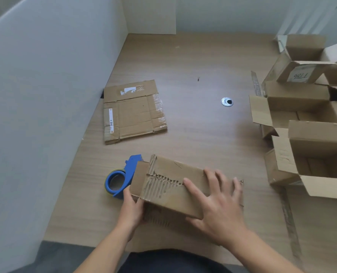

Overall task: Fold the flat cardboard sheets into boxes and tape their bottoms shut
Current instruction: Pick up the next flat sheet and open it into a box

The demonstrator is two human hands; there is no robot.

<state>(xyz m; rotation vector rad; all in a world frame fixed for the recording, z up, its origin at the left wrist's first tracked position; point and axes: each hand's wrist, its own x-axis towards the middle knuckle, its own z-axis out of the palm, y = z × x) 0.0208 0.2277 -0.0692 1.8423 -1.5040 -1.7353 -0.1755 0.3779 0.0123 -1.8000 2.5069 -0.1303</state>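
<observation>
While the right hand (pixel 219 201) lies flat on the upturned face of the torn brown cardboard box (pixel 169 186), fingers straight and spread, the left hand (pixel 133 207) grips the box's near left corner, with the thumb on the edge. The box stands on the pale wooden worktop (pixel 193 134), just in front of the person. Its outer paper is ripped and the ribs show.

I judge that this face is the bottom and the step is pressing the flaps shut. To do it well, the right palm should hold the flaps level and meeting without a gap. The left hand can then let go and take the blue plastic tape dispenser (pixel 122 178), which lies just behind the box's left end.

Farther off lies a flat brown cardboard sheet (pixel 134 113), and several open folded boxes (pixel 311 144) stand at the right.
</observation>
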